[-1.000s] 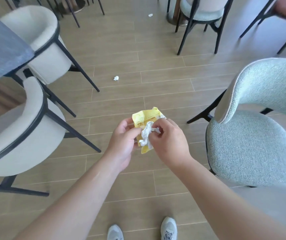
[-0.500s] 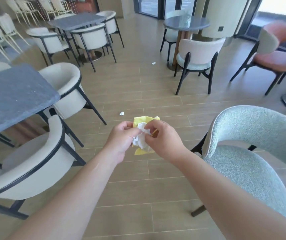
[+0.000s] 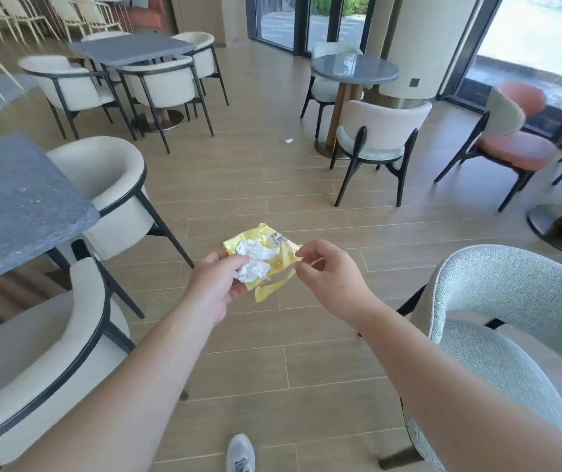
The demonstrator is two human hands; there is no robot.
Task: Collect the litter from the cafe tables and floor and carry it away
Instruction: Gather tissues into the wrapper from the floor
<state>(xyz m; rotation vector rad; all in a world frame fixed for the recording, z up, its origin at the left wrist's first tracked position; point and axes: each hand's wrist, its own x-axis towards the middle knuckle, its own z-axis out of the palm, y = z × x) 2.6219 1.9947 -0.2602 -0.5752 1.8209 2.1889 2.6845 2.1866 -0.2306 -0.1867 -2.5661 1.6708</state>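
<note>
Since a second ago my view has lifted from the floor to the room, and my right hand (image 3: 332, 279) has drawn off the crumpled white paper tissue (image 3: 254, 262) to pinch only the right edge of the creased yellow plastic wrapper (image 3: 274, 264). My left hand (image 3: 215, 284) grips the wrapper's left side with the tissue pressed on it. I judge both pieces secured; a small white paper scrap (image 3: 289, 141) lies well apart on the wood-plank floor (image 3: 255, 362).
</note>
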